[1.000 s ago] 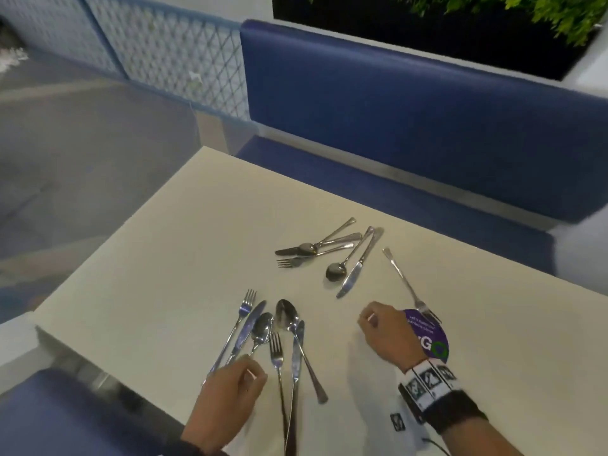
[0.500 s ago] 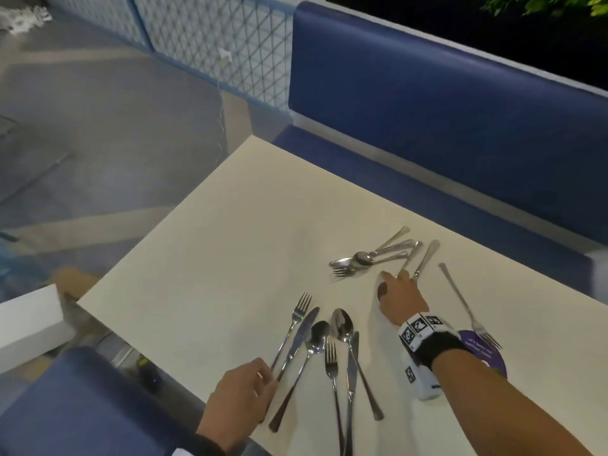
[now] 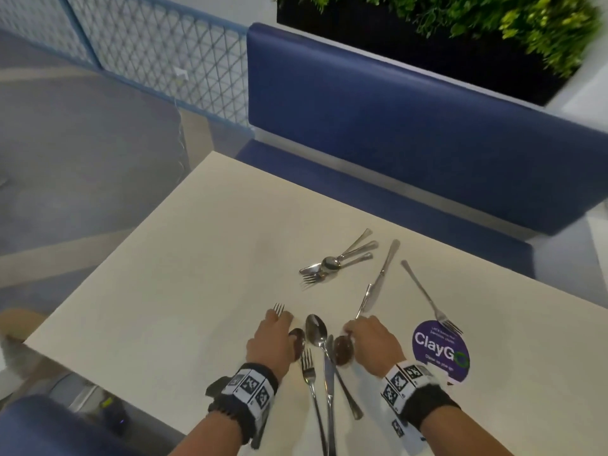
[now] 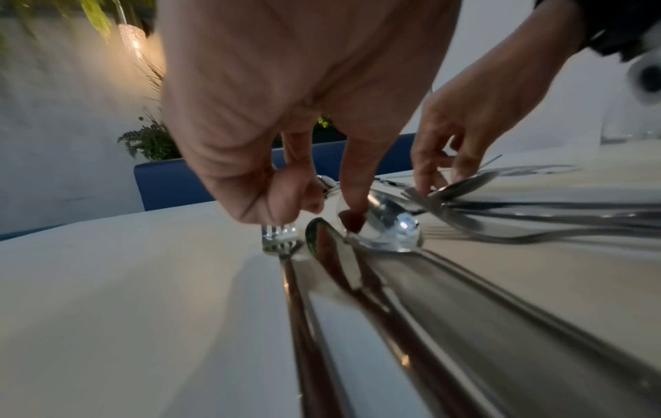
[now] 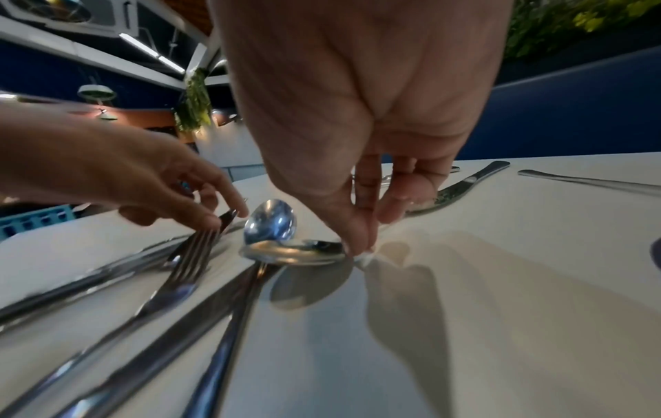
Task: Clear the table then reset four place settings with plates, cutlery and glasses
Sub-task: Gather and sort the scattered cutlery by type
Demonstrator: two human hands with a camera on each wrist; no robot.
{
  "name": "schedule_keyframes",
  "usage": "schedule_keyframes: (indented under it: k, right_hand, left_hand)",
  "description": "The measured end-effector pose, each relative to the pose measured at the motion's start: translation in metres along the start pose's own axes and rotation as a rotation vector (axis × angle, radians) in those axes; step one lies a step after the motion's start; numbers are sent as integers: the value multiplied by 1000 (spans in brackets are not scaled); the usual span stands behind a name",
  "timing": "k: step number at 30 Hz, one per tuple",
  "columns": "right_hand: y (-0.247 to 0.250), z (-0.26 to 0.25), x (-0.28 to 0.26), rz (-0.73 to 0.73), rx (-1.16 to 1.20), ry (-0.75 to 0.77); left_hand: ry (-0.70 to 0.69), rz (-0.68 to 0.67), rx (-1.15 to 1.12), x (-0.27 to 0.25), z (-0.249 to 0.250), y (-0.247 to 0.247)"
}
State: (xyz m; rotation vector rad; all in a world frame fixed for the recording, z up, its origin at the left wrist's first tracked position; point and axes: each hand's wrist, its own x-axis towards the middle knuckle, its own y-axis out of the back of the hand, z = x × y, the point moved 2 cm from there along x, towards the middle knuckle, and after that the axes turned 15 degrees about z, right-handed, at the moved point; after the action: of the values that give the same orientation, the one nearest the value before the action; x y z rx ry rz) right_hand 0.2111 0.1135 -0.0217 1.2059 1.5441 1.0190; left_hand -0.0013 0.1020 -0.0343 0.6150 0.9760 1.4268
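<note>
Cutlery lies on the cream table point(image 3: 164, 291). My left hand point(image 3: 273, 337) covers the heads of a fork point(image 3: 279, 309), a knife and a spoon point(image 3: 297, 343). In the left wrist view its forefinger presses into that spoon's bowl point(image 4: 390, 226), beside the fork tines point(image 4: 279, 234). My right hand point(image 3: 371, 343) pinches another spoon point(image 3: 343, 352) at the rim of its bowl point(image 5: 293, 251). Between my hands lie a spoon point(image 3: 316, 330), a fork point(image 3: 309, 373) and a knife point(image 3: 329, 390).
Farther out lie a bunched knife, fork and spoon point(image 3: 332, 263), a single knife point(image 3: 385, 268) and a single fork point(image 3: 424, 297). A purple round sticker point(image 3: 441, 350) is stuck on the table at the right. Blue benches point(image 3: 394, 126) flank the table.
My right hand reached out to the far spoon, took it and drew it back beside the near cutlery. My left hand slid from the handles up to the heads.
</note>
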Motion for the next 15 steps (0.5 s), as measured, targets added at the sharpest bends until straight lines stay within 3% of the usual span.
schedule_keyframes:
  k: [8, 15]
  right_hand:
    - [-9, 24, -40, -38, -35, 124]
    - [2, 52, -49, -13, -47, 149]
  left_hand:
    - [-22, -53, -16, 15, -3, 1]
    - [-183, -100, -204, 20, 3, 69]
